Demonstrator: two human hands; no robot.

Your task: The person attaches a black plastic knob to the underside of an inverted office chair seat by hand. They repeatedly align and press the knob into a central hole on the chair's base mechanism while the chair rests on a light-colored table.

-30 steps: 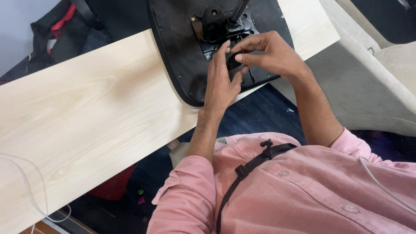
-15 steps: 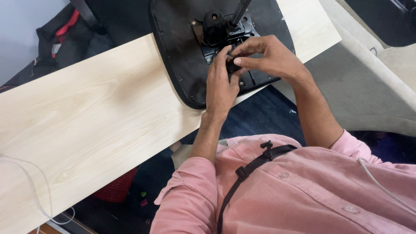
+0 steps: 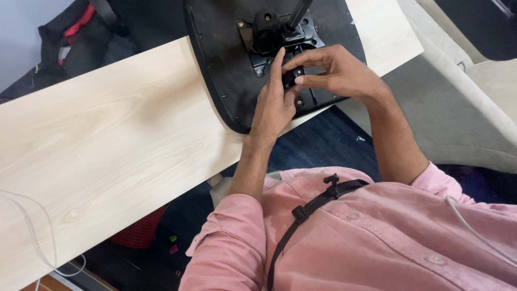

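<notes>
Upturned chair seat (image 3: pixel 226 70) on wooden table (image 3: pixel 107 140); left hand (image 3: pixel 274 105) and right hand (image 3: pixel 336 73) together, pinching small black knob (image 3: pixel 290 75) on metal plate (image 3: pixel 269 54).

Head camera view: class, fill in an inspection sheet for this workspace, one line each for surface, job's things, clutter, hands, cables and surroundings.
Surface: pale wooden tabletop.
Job's things: upturned black chair seat with black metal mechanism plate, lying on the tabletop.
Clutter: nothing seen on the tabletop.
Hands: left hand and right hand together pinch a small black part at the plate.
Cables: thin clear cable at the table's corner.
Surroundings: red basket below, dark bag, grey sofa.
</notes>
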